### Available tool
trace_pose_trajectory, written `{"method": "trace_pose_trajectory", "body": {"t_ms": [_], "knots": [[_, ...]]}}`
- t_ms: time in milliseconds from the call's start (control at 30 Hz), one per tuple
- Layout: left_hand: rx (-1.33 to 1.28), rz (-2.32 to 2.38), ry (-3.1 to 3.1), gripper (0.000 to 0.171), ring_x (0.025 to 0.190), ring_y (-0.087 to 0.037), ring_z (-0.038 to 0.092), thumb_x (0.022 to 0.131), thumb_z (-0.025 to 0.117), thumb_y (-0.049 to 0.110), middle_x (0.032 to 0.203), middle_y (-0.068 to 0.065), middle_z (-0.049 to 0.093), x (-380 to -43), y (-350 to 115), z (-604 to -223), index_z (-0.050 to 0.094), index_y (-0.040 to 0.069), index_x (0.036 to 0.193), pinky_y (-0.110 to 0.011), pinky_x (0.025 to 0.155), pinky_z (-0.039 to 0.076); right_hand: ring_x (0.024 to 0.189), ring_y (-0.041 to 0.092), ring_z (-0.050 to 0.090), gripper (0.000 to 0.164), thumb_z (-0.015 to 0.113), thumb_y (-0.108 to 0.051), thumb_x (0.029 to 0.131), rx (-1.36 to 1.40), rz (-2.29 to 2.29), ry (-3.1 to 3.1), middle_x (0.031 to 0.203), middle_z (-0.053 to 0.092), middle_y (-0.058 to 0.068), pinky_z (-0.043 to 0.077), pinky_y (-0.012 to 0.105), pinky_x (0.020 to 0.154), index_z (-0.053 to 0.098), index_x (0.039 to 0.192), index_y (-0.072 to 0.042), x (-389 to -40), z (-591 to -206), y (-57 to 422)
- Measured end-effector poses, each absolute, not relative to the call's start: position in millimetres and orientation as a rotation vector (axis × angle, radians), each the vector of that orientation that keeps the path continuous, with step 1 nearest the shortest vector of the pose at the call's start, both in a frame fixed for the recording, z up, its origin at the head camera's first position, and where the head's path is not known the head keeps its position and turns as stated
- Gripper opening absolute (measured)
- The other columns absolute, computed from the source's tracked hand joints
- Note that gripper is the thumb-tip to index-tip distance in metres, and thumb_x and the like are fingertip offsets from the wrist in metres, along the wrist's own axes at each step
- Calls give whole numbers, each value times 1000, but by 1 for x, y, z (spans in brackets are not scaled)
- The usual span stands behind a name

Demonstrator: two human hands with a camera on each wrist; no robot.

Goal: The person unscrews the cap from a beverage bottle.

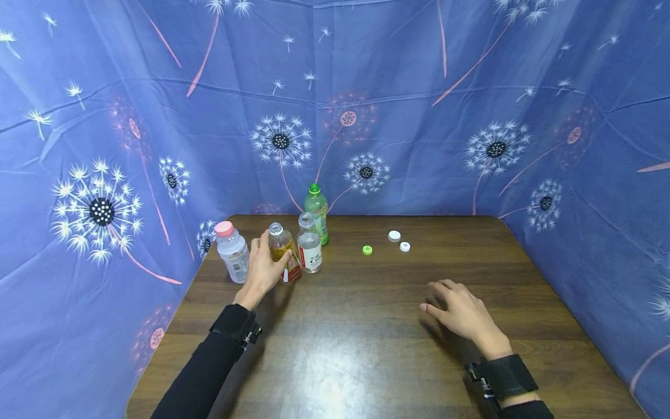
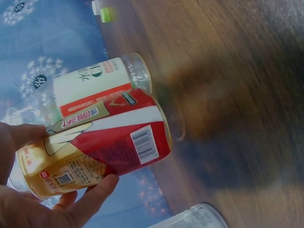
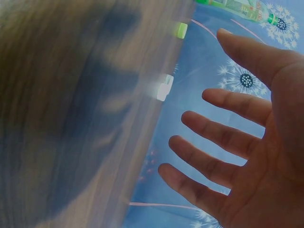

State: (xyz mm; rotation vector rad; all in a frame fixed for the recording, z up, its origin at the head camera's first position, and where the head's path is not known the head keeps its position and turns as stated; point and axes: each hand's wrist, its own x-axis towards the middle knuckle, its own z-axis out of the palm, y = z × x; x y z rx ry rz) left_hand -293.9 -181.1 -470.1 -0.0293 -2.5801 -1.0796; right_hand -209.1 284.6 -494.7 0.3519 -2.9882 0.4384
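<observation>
My left hand (image 1: pixel 262 269) grips a clear bottle (image 1: pixel 287 256) with a yellow and red label and no cap on its mouth. In the left wrist view, the thumb and fingers wrap the upper part of this bottle (image 2: pixel 109 137), near its shoulder. Right beside it stands an uncapped clear bottle (image 1: pixel 310 250) with a white and red label. A pink-capped bottle (image 1: pixel 233 256) is on the other side of the hand. My right hand (image 1: pixel 463 311) holds nothing over the table's right half; its fingers are spread and relaxed in the right wrist view.
An uncapped green bottle (image 1: pixel 316 209) stands behind the clear one. A green cap (image 1: pixel 367 250), a larger white cap (image 1: pixel 394 236) and a smaller white cap (image 1: pixel 405 247) lie on the wooden table (image 1: pixel 366 314). A blue dandelion-print cloth (image 1: pixel 408 145) hangs around the back and sides.
</observation>
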Motion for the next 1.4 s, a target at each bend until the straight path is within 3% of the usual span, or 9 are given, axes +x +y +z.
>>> {"method": "trace_pose_trajectory", "body": {"t_ms": [267,833,1400], "knots": [[-115,-1002,-2546,82,116,-47,61,91,80,37,131,-25,53,-275,-170,-457,41,8,157,-61,95,54,131,50,55,70,69,-56,97,353,487,-2977,148,57,23,52,75,87,56,150,-12,-214,-487,275],[-454,-1025,-2572,75,111,-35,69,92,80,36,130,-11,54,-228,-110,-463,43,20,155,-50,87,63,133,44,56,66,72,-53,96,444,486,-2939,147,59,17,53,71,91,59,148,-15,-228,-473,243],[-845,-1045,-2633,74,113,-22,67,96,76,34,132,-9,52,-183,-61,-475,38,15,157,-31,88,63,134,46,55,67,71,-53,96,496,447,-2945,150,57,20,51,74,93,58,149,-14,-249,-467,223]]}}
